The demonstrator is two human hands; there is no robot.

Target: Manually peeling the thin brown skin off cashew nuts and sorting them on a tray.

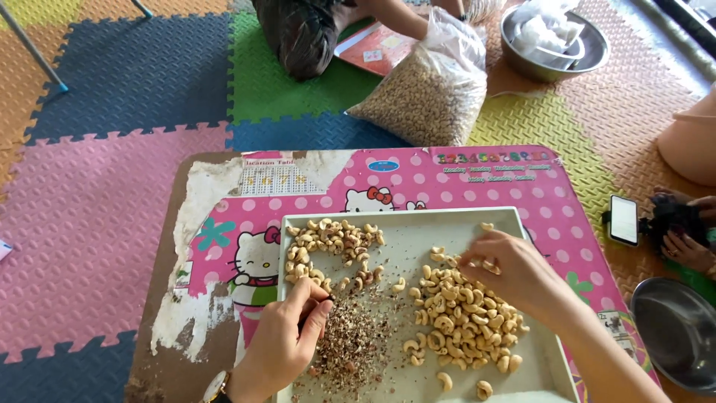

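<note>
Head view, looking down on a low pink table (462,179) set on coloured foam mats (112,224). On it, a pale square tray (403,239), filling the near half. Within the tray, three heaps: peeled pale cashews (462,313) at 3 o'clock from tray centre, darker unpeeled cashews (332,242) at 10 o'clock, brown skins (350,347) at 7 o'clock. Right hand (507,272) resting on the upper edge of the peeled heap, fingers curled and pinched toward 9 o'clock, seemingly nipping one nut at the tips, though the nut itself is too small to make out. Left hand (287,336) at the tray's left rim, just above the skins, fingertips closed on something small and dark; cannot tell whether a nut or a tool. Unpeeled heap lying at 12 o'clock from the left hand and well nearer to it than to the right, which sits across the tray at 3 o'clock. Beyond the table at 12 o'clock, a clear bag of nuts (429,97), a steel bowl (556,45) and another person's head; a phone (623,219) and second bowl (679,328) off the right edge.
</note>
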